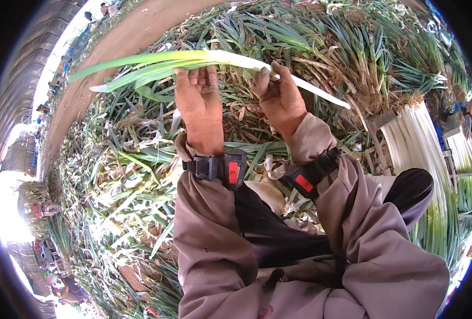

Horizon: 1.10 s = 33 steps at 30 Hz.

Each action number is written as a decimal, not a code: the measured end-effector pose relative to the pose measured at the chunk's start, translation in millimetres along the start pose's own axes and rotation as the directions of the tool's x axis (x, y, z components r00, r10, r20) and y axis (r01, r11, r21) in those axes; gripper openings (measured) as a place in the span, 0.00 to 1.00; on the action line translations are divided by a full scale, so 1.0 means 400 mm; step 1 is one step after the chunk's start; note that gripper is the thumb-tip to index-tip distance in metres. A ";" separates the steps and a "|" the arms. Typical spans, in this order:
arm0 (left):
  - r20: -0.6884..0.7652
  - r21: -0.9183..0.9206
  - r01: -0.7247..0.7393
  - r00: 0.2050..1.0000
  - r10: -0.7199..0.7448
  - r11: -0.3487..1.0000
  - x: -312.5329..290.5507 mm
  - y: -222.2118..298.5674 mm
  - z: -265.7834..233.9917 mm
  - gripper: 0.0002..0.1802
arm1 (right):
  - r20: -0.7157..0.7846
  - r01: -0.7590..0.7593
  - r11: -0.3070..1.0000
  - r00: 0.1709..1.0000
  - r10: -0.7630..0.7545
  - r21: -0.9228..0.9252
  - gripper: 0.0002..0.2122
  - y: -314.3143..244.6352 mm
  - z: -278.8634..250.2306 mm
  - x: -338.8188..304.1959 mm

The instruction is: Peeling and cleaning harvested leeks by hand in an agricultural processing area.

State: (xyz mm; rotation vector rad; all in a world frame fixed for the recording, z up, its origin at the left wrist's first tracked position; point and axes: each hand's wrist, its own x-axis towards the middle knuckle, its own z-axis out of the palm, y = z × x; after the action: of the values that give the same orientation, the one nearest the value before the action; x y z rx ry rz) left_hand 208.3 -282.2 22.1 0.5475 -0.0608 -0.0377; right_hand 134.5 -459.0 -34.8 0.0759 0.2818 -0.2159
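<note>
A long green onion point(233, 57) is stretched sideways in front of me, its green leaves to the left and its bare white stalk slanting down to the right. My left hand point(200, 109), palm turned up, has its fingers curled round the lower side of the leaves near where they meet the stalk. Along the white part, my right hand point(282, 101) pinches the stalk between thumb and fingers, with the white tip sticking out beyond it. The onion hangs above a heap of loose leaves and is apart from it.
Untrimmed onions with dry roots point(371, 66) are piled at the far right. Cleaned white-stalked onions point(414, 141) lie stacked beside my right knee, with another stack point(461, 151) beyond. Leaf scraps point(135, 204) cover the ground on my left. A dirt path point(100, 61) curves past at far left.
</note>
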 end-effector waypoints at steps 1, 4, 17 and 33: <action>0.014 0.000 0.007 1.000 -0.007 1.000 0.012 0.007 -0.022 0.22 | 0.007 0.000 1.000 1.000 0.000 0.006 0.11 0.015 0.015 -0.022; -0.012 0.014 0.255 0.967 -0.255 0.967 0.037 -0.026 -0.069 0.11 | 0.100 0.035 0.992 0.995 -0.023 -0.122 0.11 0.052 0.029 -0.099; 0.605 0.217 -0.457 0.756 -0.248 -0.863 0.130 0.238 -0.412 0.23 | 0.690 0.832 0.428 0.540 -0.482 -0.353 0.15 -0.826 0.338 -0.293; -0.043 0.529 0.434 0.872 -0.487 0.730 0.120 -0.528 -0.235 0.19 | 0.332 -0.454 -0.839 0.874 -0.354 0.300 0.19 -1.824 0.055 -1.484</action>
State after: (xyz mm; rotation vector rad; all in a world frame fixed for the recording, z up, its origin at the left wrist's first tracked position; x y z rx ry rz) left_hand 258.3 -416.0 -165.8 1.1070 -0.0283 -0.5568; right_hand -578.0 -1052.9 122.3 2.6288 -0.8138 -0.0861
